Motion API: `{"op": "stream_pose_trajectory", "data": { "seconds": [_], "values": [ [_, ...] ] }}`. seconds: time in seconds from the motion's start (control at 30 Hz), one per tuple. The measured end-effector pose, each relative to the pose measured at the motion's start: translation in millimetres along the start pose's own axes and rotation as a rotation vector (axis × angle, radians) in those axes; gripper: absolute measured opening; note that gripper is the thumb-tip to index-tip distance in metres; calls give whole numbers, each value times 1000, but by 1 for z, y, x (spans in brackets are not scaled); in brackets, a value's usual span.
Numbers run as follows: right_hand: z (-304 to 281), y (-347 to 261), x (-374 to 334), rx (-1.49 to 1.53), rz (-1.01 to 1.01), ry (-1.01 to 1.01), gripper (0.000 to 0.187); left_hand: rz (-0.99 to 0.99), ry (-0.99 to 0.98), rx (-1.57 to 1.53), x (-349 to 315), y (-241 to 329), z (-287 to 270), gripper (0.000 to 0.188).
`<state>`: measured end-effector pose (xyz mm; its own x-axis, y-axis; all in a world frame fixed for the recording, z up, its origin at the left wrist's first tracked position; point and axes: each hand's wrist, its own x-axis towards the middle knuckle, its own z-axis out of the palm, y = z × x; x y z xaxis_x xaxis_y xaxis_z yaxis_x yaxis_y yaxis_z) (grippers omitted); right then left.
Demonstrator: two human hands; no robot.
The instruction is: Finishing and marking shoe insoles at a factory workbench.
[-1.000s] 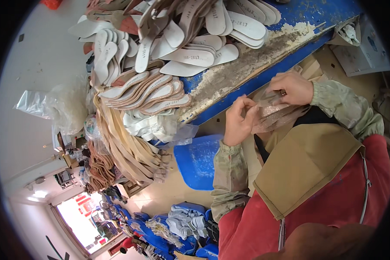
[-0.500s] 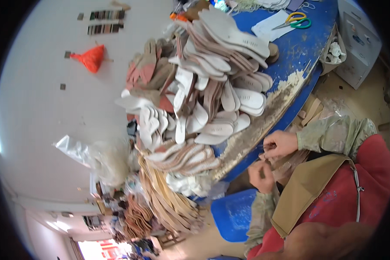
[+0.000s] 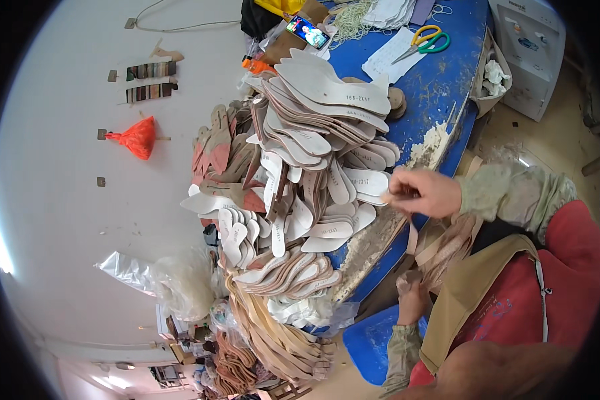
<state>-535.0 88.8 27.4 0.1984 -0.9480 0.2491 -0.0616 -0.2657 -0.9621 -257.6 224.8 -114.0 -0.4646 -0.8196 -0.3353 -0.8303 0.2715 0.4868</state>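
Note:
My right hand (image 3: 428, 192) is the upper one. Its fingers are pinched together beside the white insoles (image 3: 369, 180) at the edge of the pile; what they hold, if anything, is too small to make out. Lower down, my left hand (image 3: 415, 299) is closed near the ends of thin beige strips (image 3: 450, 257) that lie over my lap; its fingertips are blurred, and I cannot tell exactly what is in them. The insole pile, with white faces and brown-pink undersides, rises on the blue table (image 3: 467, 60).
Yellow-and-green scissors (image 3: 428, 41) lie on white paper, near a lit phone (image 3: 307, 31). Long tan strips (image 3: 267, 327) hang past the table end. A blue bin (image 3: 370, 343) stands beside my left arm. A white cabinet (image 3: 530, 53) stands behind the table's far right.
My hands, close together before, have come apart. The right one has moved up and left to the insole pile; the left one has dropped lower. The view has shifted slightly.

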Motion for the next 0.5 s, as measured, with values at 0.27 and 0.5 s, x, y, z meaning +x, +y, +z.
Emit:
{"op": "stream_pose_trajectory", "data": {
  "seconds": [0.27,0.5],
  "values": [
    [52,-3,-38,-95,-349,-387,13,125,247,-2130,30,128,-100,57],
    [3,13,-61,42,244,-391,21,534,749,-1966,29,66,-121,25]
  ]
}}
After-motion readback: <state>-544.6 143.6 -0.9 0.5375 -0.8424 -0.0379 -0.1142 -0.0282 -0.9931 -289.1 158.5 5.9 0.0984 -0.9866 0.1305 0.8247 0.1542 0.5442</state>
